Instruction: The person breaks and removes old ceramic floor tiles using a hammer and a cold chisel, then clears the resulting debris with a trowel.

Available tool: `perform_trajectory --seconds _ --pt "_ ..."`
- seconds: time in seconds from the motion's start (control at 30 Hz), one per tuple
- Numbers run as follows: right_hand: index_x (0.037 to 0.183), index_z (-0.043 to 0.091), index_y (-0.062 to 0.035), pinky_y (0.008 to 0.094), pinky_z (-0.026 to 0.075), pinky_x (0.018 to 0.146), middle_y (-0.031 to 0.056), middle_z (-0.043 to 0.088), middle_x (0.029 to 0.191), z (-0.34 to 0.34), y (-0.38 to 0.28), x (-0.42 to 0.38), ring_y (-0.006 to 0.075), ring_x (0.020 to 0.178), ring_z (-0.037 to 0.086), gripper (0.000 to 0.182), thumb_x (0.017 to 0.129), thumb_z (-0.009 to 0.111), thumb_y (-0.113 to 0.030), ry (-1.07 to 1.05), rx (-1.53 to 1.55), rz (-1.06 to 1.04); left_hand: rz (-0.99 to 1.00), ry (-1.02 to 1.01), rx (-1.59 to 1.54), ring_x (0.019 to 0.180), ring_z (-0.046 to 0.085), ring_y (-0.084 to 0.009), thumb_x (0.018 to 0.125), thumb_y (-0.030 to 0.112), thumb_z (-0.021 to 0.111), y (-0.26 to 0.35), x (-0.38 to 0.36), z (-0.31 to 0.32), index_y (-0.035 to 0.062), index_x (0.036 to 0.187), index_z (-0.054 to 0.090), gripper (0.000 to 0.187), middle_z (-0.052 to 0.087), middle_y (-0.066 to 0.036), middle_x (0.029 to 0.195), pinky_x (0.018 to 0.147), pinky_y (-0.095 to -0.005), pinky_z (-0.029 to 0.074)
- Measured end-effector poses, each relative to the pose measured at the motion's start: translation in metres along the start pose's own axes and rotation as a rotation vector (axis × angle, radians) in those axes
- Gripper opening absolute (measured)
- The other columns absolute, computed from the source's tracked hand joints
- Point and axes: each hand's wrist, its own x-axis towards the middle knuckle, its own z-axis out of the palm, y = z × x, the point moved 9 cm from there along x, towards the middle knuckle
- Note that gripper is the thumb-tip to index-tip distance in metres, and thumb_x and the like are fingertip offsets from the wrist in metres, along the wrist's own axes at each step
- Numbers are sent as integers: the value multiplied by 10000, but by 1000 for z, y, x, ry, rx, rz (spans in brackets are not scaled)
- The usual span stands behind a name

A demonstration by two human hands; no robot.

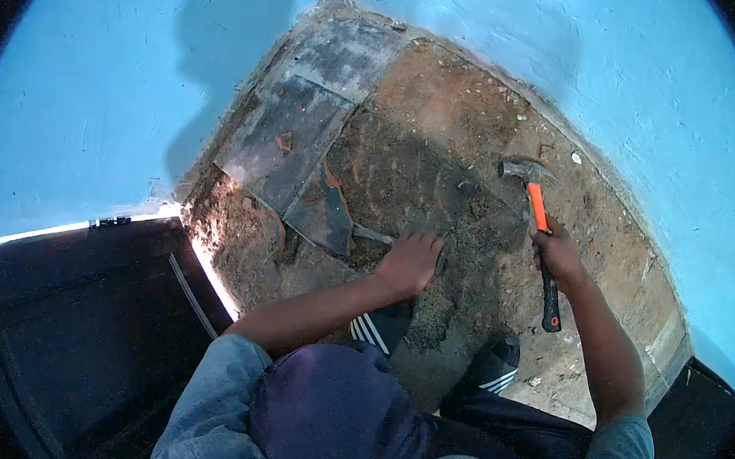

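Note:
My left hand is closed around a chisel, a flat metal bar whose far end points at the edge of a broken dark floor tile. The rest of the chisel is mostly hidden under my fingers. In my right hand is a claw hammer with an orange and black handle. I grip it around the middle of the handle, with its metal head raised away from the chisel. Dug-up soil lies between the tiles and my hands.
More grey tiles reach into the corner, with a reddish tile shard on them. Light blue walls enclose the floor. A dark door stands at the left. Striped sandals are on my feet.

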Motion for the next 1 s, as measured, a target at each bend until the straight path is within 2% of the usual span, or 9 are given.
perform_trajectory --seconds 0.17,0.27,0.37,0.47,0.63,0.73,0.83,0.93,1.0 --pt "1380 490 -24 279 430 494 3 500 729 -3 -4 -3 119 548 503 461 951 612 -142 24 12 -6 -109 -72 22 1222 497 -371 878 97 594 -14 16 1 -51 1320 477 480 508 -213 1269 1064 -484 377" --pt "1252 535 -21 275 426 496 -6 499 720 -12 0 -14 115 547 496 331 954 608 -144 5 26 28 1 196 -46 1220 493 -371 878 106 593 -20 7 -7 -42 1347 471 507 510 -201 1268 1053 -491 384" --pt "1122 550 -49 272 428 491 -13 497 704 -35 12 -41 111 534 488 194 958 596 -143 41 126 129 242 286 -109 1216 494 -371 862 115 602 -17 -5 -2 -24 1362 488 531 533 -177 1255 1061 -498 380" --pt "1048 546 -64 273 427 485 -8 505 703 -72 41 -64 115 532 481 117 957 574 -132 73 291 253 208 191 -87 1220 515 -385 865 116 585 -20 -8 13 1 1314 562 464 538 -195 1307 1038 -520 407" --pt "902 512 -100 291 409 488 6 498 693 -96 62 -97 144 534 469 67 930 565 -131 235 609 448 58 218 -105 1228 513 -334 857 117 596 -22 -5 9 10 1326 565 481 566 -151 1263 1070 -450 419" --pt "849 551 -108 347 408 559 34 507 694 -33 62 -118 191 590 486 63 900 540 -143 282 465 480 69 250 -46 1218 519 -328 852 117 589 -21 -5 4 13 1308 581 468 578 -138 1249 1060 -439 430" --pt "834 531 -112 291 432 568 2 512 685 84 48 -133 149 592 502 80 911 539 -129 -111 319 477 95 259 -30 1207 524 -317 843 109 589 -20 -7 5 12 1284 597 452 582 -129 1245 1047 -426 439" --pt "837 535 -107 290 430 561 0 509 683 121 34 -140 146 583 500 105 931 553 -148 -281 393 635 116 286 -5 1192 528 -299 841 112 585 -23 -7 1 13 1266 608 436 584 -121 1245 1036 -414 442" --pt "857 535 -106 284 426 555 -5 503 668 95 33 -135 142 563 491 110 938 572 -171 -232 371 614 123 306 6 1183 528 -289 849 124 579 -23 -11 3 16 1262 611 428 584 -116 1241 1033 -409 440"
